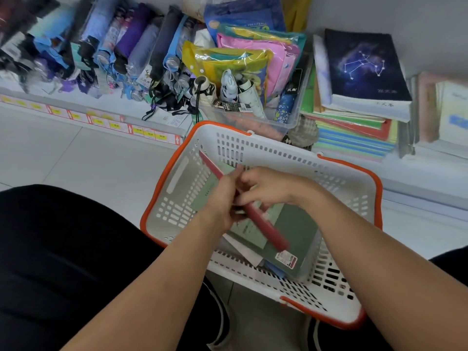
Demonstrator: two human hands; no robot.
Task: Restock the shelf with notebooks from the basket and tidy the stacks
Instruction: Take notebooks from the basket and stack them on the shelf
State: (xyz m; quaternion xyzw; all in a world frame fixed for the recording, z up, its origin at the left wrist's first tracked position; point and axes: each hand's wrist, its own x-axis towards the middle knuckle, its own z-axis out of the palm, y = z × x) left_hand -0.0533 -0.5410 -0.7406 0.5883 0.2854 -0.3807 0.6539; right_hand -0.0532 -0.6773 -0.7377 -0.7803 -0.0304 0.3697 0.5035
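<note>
A white basket with orange rim [276,145] stands on the floor before the low shelf. Over it both hands hold a red notebook [266,228], seen edge-on and tilted. My left hand [222,198] grips it from the left; my right hand [268,186] has fingers curled on it from the right. Under it in the basket lie a pale green notebook [249,228] and a dark green notebook [298,239] with a price sticker. On the shelf at the right stands a stack of notebooks [354,122], with a dark blue constellation notebook [362,64] on top.
A clear bin [283,122] of packaged raincoats and small umbrellas sits just behind the basket. Folded umbrellas [101,46] fill the shelf to the left, above yellow price tags [101,121]. More books [450,115] stand at the far right. My knees in black flank the basket.
</note>
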